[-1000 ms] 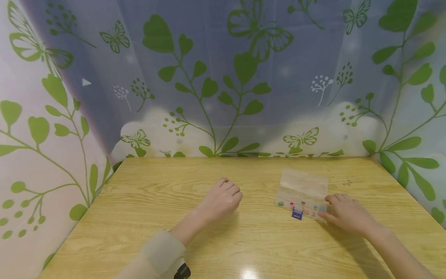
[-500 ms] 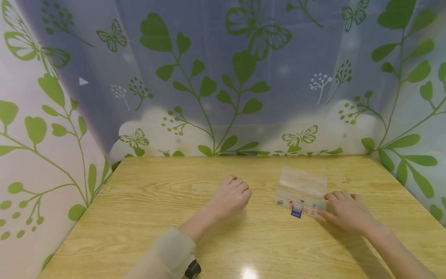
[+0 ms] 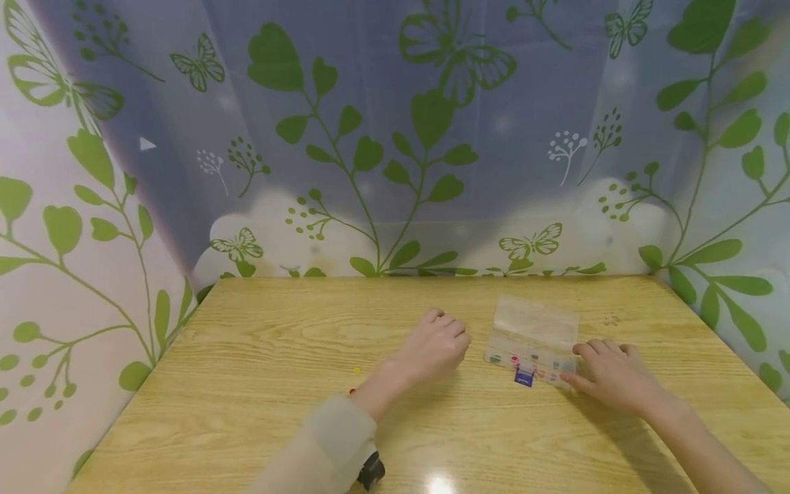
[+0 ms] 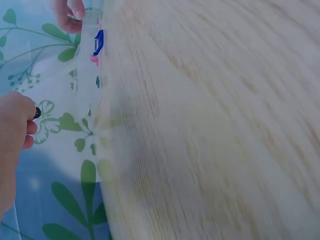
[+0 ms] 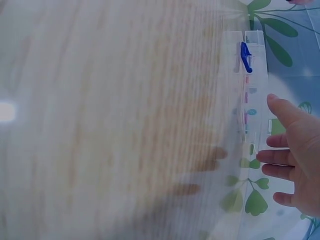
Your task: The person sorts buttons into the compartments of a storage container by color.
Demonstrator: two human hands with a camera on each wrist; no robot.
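- Tabletop (image 3: 278, 336) bears the box.
- Clear box (image 3: 524, 353), lid (image 3: 538, 321) open, toward the right: probably light, stiff, slippery plastic; steady it by its end.
- Left hand (image 3: 437, 346): pinching a small black piece (image 4: 37, 113).
- Right hand (image 3: 611, 374): fingers apart, at the box's right end.
- Black piece: likely hard, easily dropped; best pinched by its rim.

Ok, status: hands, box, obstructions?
Left hand pinching small black piece. Clear box open; right hand at its right edge, contact unclear. Nothing seen in the way.
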